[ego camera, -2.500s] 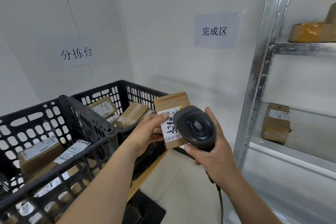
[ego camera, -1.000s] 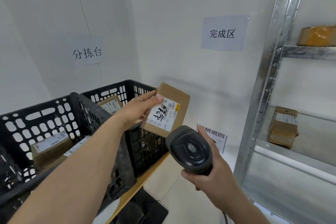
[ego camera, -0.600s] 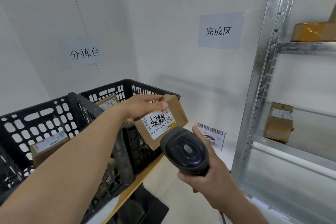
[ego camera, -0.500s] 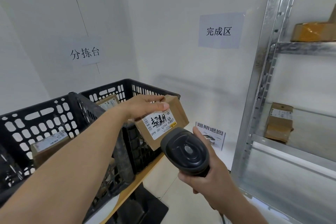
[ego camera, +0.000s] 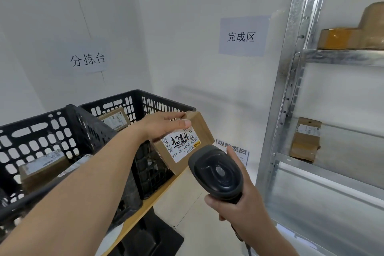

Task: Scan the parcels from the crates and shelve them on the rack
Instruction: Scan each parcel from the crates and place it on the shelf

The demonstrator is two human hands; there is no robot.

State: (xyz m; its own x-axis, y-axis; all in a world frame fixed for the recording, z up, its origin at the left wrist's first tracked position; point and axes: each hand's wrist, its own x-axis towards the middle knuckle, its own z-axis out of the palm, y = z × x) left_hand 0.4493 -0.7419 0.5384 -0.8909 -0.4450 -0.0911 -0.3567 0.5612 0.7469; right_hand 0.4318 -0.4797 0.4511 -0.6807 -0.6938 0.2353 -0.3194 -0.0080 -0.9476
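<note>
1. Head view: at frame centre the left hand (ego camera: 164,123) is holding a brown parcel (ego camera: 184,144), its grip curled over the top edge. The parcel's long axis is tilting down to the right, label facing the camera.
2. The right hand (ego camera: 239,203) is gripping the scanner (ego camera: 216,174), nose toward the label.
3. Black crates (ego camera: 52,129) at lower left are holding parcels.
4. The crates are sitting on a desk (ego camera: 145,207); a metal rack (ego camera: 291,89) is standing at right against white walls.

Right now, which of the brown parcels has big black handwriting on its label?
The parcel held in the left hand, just above the scanner. Its white label carries bold handwritten characters; the parcels in the crates and on the rack show only print.
</note>
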